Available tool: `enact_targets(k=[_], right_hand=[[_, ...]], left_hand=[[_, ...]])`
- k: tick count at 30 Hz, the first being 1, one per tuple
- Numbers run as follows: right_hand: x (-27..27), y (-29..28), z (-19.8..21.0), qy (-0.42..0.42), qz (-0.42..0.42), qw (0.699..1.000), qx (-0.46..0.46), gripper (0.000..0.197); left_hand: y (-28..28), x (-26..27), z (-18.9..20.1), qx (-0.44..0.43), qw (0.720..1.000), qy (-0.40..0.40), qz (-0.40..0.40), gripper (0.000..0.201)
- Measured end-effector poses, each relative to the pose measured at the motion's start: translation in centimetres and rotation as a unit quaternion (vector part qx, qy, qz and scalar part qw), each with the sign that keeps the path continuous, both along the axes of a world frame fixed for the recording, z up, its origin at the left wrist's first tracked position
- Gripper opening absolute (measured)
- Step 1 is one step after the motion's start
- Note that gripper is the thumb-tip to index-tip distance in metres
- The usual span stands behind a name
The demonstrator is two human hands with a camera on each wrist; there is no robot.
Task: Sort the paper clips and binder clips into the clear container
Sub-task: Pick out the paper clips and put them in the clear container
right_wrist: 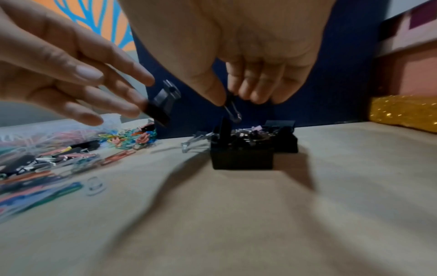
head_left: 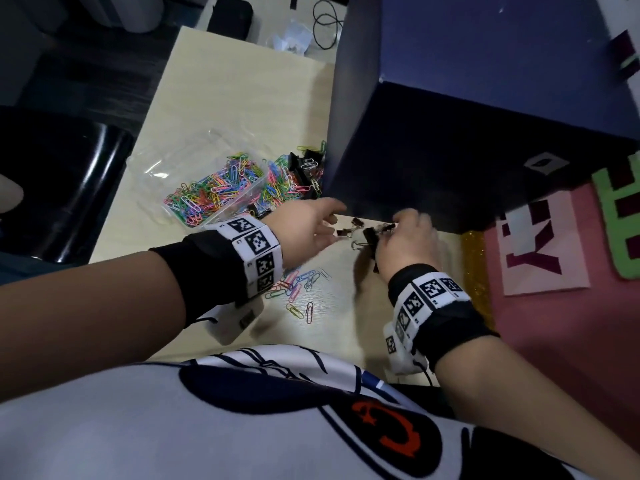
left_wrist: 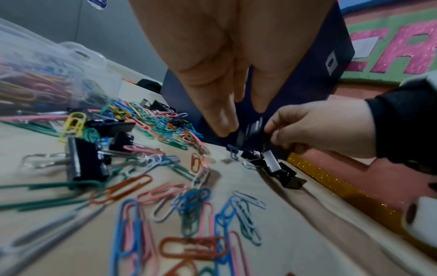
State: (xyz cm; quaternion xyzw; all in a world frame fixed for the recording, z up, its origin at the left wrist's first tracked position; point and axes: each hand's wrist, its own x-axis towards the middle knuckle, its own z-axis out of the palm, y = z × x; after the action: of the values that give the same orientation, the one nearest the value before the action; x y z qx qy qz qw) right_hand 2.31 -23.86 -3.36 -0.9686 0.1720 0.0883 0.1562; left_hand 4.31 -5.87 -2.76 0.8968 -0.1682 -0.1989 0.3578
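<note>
The clear container (head_left: 175, 207) holds several coloured paper clips and sits left of centre on the pale table (head_left: 242, 98). More paper clips (head_left: 298, 282) lie loose under my left wrist. Black binder clips (head_left: 306, 168) are piled behind the container. My right hand (head_left: 391, 227) pinches the wire handle of a black binder clip (right_wrist: 232, 112) above a small cluster of binder clips (right_wrist: 241, 151). My left hand (head_left: 330, 228) reaches in with straight, spread fingers (right_wrist: 132, 110). A blurred black binder clip (right_wrist: 163, 105) hangs just off those fingertips; contact is unclear.
A tall dark blue box (head_left: 450, 133) stands directly behind both hands. A gold glitter strip (head_left: 474, 271) and a pink board (head_left: 554, 341) border the table on the right. A black chair (head_left: 69, 188) is at the left edge.
</note>
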Motion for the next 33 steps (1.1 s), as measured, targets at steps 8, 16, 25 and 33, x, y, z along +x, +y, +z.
enact_targets(k=[8, 16, 25, 33], right_hand=[[0.0, 2.9, -0.6, 0.017, 0.211, 0.977, 0.036, 0.050], [0.2, 6.9, -1.8, 0.110, 0.327, 0.938, 0.035, 0.071], [-0.3, 7.2, -2.2, 0.051, 0.354, 0.933, 0.035, 0.037], [0.1, 6.6, -2.7, 0.107, 0.361, 0.926, 0.001, 0.042]], left_hand=[[3.6, -0.7, -1.5, 0.224, 0.963, -0.142, -0.053, 0.040], [6.8, -2.4, -3.8, 0.310, 0.934, -0.147, -0.101, 0.040], [7.7, -1.6, -3.2, 0.262, 0.958, -0.100, -0.054, 0.049], [7.5, -1.6, -3.3, 0.304, 0.944, -0.118, -0.050, 0.037]])
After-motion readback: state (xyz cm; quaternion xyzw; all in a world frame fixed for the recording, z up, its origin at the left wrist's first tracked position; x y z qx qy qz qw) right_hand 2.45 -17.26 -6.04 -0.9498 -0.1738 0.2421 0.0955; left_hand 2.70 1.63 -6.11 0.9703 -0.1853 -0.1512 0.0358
